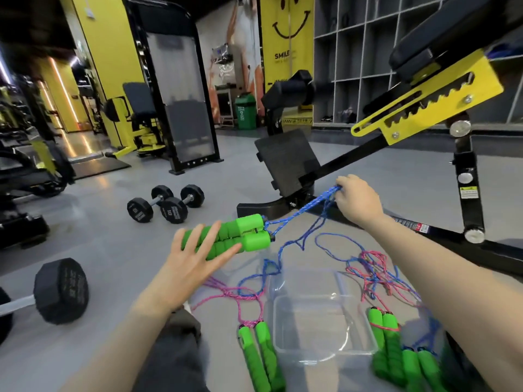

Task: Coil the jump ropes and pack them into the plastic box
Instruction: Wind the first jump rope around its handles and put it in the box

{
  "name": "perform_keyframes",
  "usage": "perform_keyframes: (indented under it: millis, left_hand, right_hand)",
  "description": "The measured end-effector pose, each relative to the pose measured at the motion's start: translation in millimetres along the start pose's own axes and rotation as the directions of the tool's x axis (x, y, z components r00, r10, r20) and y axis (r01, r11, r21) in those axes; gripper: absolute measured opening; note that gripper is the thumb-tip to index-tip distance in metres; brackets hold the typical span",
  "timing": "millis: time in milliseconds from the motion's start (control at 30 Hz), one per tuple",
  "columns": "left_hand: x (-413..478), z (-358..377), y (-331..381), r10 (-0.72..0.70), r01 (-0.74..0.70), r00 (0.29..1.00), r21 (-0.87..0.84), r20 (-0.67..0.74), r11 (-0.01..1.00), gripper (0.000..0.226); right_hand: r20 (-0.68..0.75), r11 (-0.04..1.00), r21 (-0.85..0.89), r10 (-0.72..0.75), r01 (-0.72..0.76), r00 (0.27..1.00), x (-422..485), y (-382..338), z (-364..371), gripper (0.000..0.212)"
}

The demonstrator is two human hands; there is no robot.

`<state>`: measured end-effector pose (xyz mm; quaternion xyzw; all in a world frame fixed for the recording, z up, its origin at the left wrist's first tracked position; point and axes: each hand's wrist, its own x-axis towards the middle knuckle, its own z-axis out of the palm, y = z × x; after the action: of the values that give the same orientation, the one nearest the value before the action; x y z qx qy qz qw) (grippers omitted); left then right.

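Two green foam handles [240,236] rest side by side against the straight, spread fingers of your left hand [192,264], which touches them but does not wrap round them. Your right hand [359,202] pinches a bunch of blue rope [297,216], pulled tight from the handles. That rope is thin, soft and floppy, so it tangles fast; the handles are light and squashy. Grab both handles well and wind from there. The plastic box [319,356] sits on the floor in front of you, maybe empty.
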<state>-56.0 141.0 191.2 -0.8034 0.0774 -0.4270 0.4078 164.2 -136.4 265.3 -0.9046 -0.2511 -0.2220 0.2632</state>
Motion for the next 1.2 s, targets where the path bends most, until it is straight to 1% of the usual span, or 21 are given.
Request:
perform_keyframes:
  millis: [100, 167, 200, 233, 267, 300, 367, 433, 500, 567, 667, 767, 833, 900, 933, 1000, 1033, 1067, 1100, 1133, 1200]
  left_hand:
    - [13.6, -4.6, -18.3, -0.046, 0.047, 0.999, 0.033, -0.029, 0.998, 0.055]
    - [23.2, -4.4, -32.5, -0.050, 0.052, 0.998, 0.051, -0.037, 0.997, 0.057]
    - [26.1, -3.4, -38.8, -0.052, 0.054, 0.998, 0.062, -0.037, 0.997, 0.057]
    - [27.5, -2.3, -44.0, -0.056, 0.059, 0.998, 0.072, -0.035, 0.996, 0.057]
    - [27.5, 0.3, -48.0, -0.061, 0.063, 0.998, 0.075, -0.030, 0.995, 0.058]
    - [26.6, 2.6, -50.1, -0.067, 0.068, 0.997, 0.069, -0.023, 0.995, 0.059]
    - [24.3, 11.0, -47.9, -0.058, 0.060, 0.998, 0.060, -0.022, 0.996, 0.061]
    - [20.3, 20.2, -38.0, -0.033, 0.033, 0.999, 0.047, -0.018, 0.998, 0.063]
    - [14.6, 30.7, -26.2, -0.010, 0.011, 1.000, 0.038, -0.014, 0.999, 0.064]
    - [13.4, 40.3, -19.1, -0.033, 0.034, 0.999, 0.036, -0.024, 0.999, 0.068]
    - [29.0, 54.1, -11.7, -0.109, 0.110, 0.993, 0.017, -0.042, 0.994, 0.062]
    - [61.2, 67.0, -4.8, -0.153, 0.153, 0.986, 0.000, -0.070, 0.988, 0.061]
    - [79.5, 74.2, -0.7, -0.199, 0.198, 0.975, -0.015, -0.096, 0.980, 0.060]
    - [91.2, 80.0, 4.0, -0.229, 0.227, 0.967, -0.027, -0.110, 0.974, 0.060]
    - [92.9, 82.8, 7.4, -0.229, 0.226, 0.967, -0.039, -0.111, 0.973, 0.060]
    - [89.5, 88.6, 15.7, -0.208, 0.204, 0.973, -0.048, -0.102, 0.978, 0.061]
    - [85.0, 90.8, 19.6, -0.191, 0.188, 0.978, -0.051, -0.088, 0.981, 0.063]
    - [79.2, 92.5, 23.0, -0.181, 0.177, 0.981, -0.059, -0.069, 0.982, 0.067]
    - [73.6, 94.1, 25.0, -0.177, 0.174, 0.983, -0.061, -0.053, 0.983, 0.072]
    - [66.8, 96.9, 26.5, -0.178, 0.175, 0.983, -0.061, -0.034, 0.983, 0.078]
    - [56.9, 101.3, 26.7, -0.172, 0.172, 0.985, -0.059, 0.002, 0.983, 0.084]
  right_hand:
    - [-0.049, 0.956, 0.278, 0.111, -0.093, 0.993, 18.5, 3.0, -20.7, 0.014]
    - [-0.042, 0.861, 0.487, 0.187, -0.143, 0.981, 27.2, 3.0, -35.2, 0.012]
    - [-0.048, 0.822, 0.549, 0.209, -0.149, 0.977, 31.9, 3.3, -41.5, 0.011]
    - [-0.064, 0.809, 0.570, 0.221, -0.146, 0.973, 37.3, 4.3, -46.8, 0.013]
    - [-0.085, 0.822, 0.554, 0.217, -0.135, 0.972, 43.0, 5.7, -51.6, 0.016]
    - [-0.114, 0.859, 0.497, 0.201, -0.119, 0.973, 48.6, 8.7, -56.3, 0.017]
    - [-0.181, 0.939, 0.337, 0.136, -0.068, 0.974, 60.2, 18.6, -65.0, 0.018]
    - [-0.216, 0.992, 0.128, 0.022, 0.006, 0.976, 71.1, 31.7, -73.7, 0.019]
    - [-0.258, 0.997, -0.009, -0.079, 0.079, 0.963, 82.3, 41.0, -86.3, 0.021]
    - [-0.317, 0.987, -0.063, -0.162, 0.150, 0.935, 93.8, 39.4, -104.5, 0.024]
    - [-0.381, 0.958, -0.109, -0.287, 0.265, 0.879, 111.4, 25.6, -132.7, 0.025]
    - [-0.388, 0.941, -0.053, -0.327, 0.333, 0.862, 121.0, 6.8, -150.2, 0.023]
    - [-0.315, 0.925, -0.006, -0.363, 0.380, 0.877, 118.6, -2.9, -144.6, 0.021]
    - [-0.199, 0.931, 0.013, -0.354, 0.364, 0.914, 109.7, 1.8, -118.8, 0.018]
    - [-0.116, 0.947, 0.004, -0.318, 0.321, 0.941, 102.0, 11.2, -99.2, 0.016]
    - [0.115, 0.979, -0.051, -0.193, 0.200, 0.974, 79.8, 37.3, -58.7, 0.019]
    - [0.242, 0.986, -0.087, -0.118, 0.143, 0.963, 65.8, 51.7, -39.6, 0.019]
    - [0.362, 0.992, -0.096, -0.042, 0.082, 0.931, 50.3, 64.1, -22.6, 0.018]
    - [0.464, 0.999, -0.047, 0.006, 0.018, 0.886, 36.6, 73.3, -8.3, 0.017]
    - [0.541, 0.997, 0.060, 0.011, -0.052, 0.841, 23.5, 77.3, 5.8, 0.017]
    - [0.626, 0.955, 0.257, -0.048, -0.148, 0.779, 5.3, 71.8, 28.1, 0.019]
